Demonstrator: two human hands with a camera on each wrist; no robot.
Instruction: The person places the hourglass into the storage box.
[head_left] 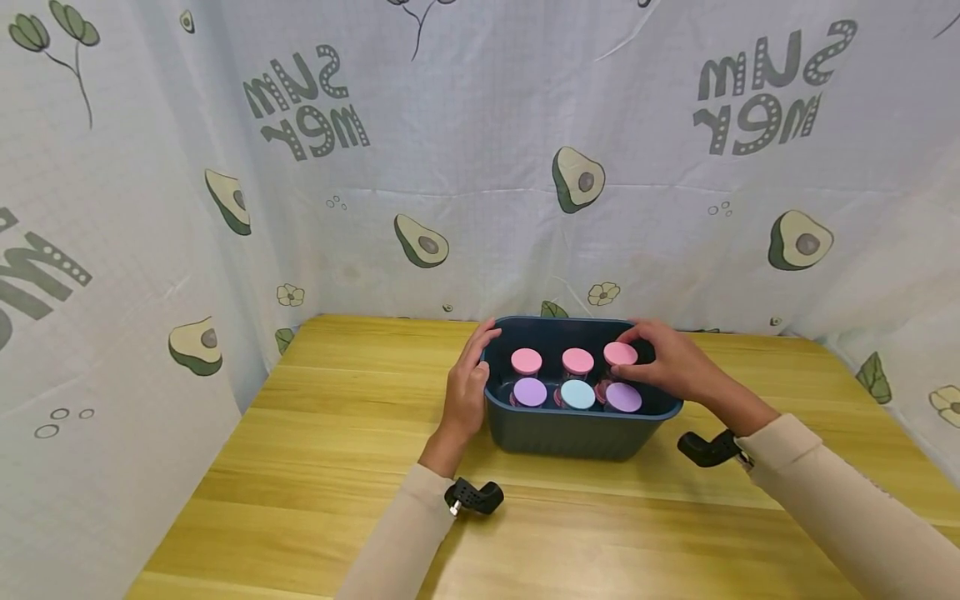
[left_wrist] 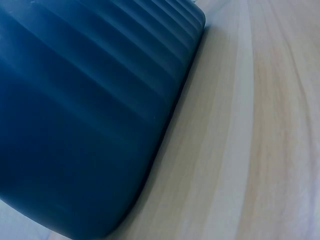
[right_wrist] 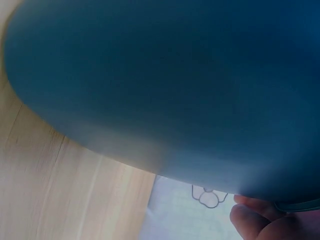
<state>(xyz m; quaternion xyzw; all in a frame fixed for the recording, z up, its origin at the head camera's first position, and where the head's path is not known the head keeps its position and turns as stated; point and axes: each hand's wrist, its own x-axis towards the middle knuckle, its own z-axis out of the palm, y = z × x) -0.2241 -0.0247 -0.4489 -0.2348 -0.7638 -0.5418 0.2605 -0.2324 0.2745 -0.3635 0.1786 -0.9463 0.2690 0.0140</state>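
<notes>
A dark blue plastic bin stands on the wooden table, with several small jars in two rows inside it. My right hand reaches over the bin's right end and pinches a pink-lidded jar at the back right, thumb and fingers at its lid. Two more pink-lidded jars, left and middle, share the back row. In front are a purple-lidded jar, a light-blue-lidded jar and another purple-lidded jar. At the left end, my left hand rests along the rim with fingers extended.
The wooden table extends around the bin. A white curtain printed with avocados and lettering hangs behind it and along the sides. Each wrist carries a black camera mount, one left and one right. The ribbed bin wall fills much of the left wrist view.
</notes>
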